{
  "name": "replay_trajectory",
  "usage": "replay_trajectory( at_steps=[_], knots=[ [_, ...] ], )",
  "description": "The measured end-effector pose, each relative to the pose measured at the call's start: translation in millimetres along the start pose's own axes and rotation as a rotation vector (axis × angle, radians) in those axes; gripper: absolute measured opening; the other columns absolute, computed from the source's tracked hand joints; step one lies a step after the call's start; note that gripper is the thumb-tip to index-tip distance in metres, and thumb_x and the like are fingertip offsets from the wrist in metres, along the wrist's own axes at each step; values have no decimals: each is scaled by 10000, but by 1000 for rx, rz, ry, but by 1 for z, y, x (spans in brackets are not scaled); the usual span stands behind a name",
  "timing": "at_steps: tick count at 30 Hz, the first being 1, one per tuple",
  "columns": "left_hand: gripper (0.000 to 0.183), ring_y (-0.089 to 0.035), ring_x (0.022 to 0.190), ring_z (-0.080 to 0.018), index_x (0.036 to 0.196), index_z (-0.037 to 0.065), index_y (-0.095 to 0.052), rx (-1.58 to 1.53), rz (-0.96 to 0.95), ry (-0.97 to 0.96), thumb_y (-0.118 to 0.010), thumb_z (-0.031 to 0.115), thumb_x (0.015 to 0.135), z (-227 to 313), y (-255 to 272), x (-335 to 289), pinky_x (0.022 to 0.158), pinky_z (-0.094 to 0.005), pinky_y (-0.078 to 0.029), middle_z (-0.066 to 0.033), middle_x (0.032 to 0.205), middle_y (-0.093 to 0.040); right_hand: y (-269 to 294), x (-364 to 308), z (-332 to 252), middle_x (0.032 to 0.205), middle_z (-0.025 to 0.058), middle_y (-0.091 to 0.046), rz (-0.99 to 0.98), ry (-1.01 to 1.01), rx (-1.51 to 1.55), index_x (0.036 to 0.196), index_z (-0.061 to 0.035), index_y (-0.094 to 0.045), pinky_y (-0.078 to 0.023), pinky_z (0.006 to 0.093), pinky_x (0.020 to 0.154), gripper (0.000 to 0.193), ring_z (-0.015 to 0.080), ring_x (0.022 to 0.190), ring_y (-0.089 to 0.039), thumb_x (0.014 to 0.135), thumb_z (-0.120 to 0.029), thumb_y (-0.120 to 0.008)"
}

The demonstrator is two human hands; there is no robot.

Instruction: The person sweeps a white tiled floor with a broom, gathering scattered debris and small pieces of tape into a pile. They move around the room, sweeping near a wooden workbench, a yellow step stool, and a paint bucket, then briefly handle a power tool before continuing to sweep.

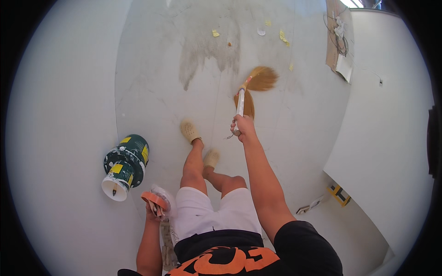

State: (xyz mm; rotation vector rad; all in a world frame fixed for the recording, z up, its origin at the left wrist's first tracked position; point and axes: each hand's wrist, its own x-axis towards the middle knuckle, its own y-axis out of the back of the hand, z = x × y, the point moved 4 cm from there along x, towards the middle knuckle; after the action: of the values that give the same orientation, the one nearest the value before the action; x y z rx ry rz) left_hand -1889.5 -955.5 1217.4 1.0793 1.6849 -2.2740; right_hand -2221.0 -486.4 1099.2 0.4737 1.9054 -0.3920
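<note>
Two grips: right hand on broom, left hand on orange roll. Sweeping seems in hand; next stroke would need reach toward 1 o'clock scraps.

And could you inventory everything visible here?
Broom: one, tan and white, centre
Roll: one, orange, lower left
Buckets: at least two, green, left
Scraps: at least four, yellow, far floor
Roundish bit: one, white, among scraps
Smear: one, grey, far floor
Cardboard: one, brown, upper right
Cable: count unclear, dark, on cardboard
Object: one, yellow and black, lower right
Clogs: two, cream, near centre
Shorts: one pair, white, worn
Left hand: one, bare, holding roll
Right hand: one, bare, holding broom
</note>
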Motion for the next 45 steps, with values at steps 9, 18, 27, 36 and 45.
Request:
replay_trajectory(
  at_steps=[9, 18, 27, 36, 45],
  knots=[
    [415, -698, 1006, -210, 946, 136, -697, -41, -138, -110, -731, 541, 861, 14, -42, 47, 962, -440, -526, -51, 1081, -727, -130, -130, -134, 814, 66, -574, -130, 575, -536, 1488, -15, -391, -461, 283, 501, 612, 120, 616, -552, 933, -121, -625],
    [369, -615, 507, -131, 772, 221, -638, -44, 213, -501, -600, 533, 966, -5, -102, 52, 778, -368, -526, 15, 582, -641, -238, -155, -161, 751, 27, -504, -711, 347, -218, 1573, -69, -216, -402, 243, 443, 678, 79, 527, -443, 996, -123, -568],
    [386, -654, 748, -179, 963, 212, -660, -236, 382, -743, -593, 591, 930, -120, -132, 41, 1078, -470, -428, -45, 781, -665, -229, -198, -180, 729, 40, -567, -930, 47, -1314, 1488, 6, -400, -439, 269, 471, 594, 90, 522, -522, 928, -71, -583],
    [874, -523, 1288, -404, 1497, 281, -437, -544, 468, -804, -743, 648, 764, -183, -110, 74, 1026, -552, -479, -262, 1548, -357, -388, -22, -16, 790, 114, -617, -1087, -324, -1618, 1116, 106, -617, -451, 292, 470, 346, 150, 598, -570, 802, -38, -632],
    [903, -541, 1280, -386, 1485, 244, -434, -419, 579, -763, -772, 644, 749, -171, -153, 61, 984, -492, -540, -290, 1516, -386, -480, 127, -164, 782, 90, -572, -665, -333, -655, 989, 35, -505, -443, 188, 424, 142, 81, 557, -508, 916, -37, -603]
  ],
)
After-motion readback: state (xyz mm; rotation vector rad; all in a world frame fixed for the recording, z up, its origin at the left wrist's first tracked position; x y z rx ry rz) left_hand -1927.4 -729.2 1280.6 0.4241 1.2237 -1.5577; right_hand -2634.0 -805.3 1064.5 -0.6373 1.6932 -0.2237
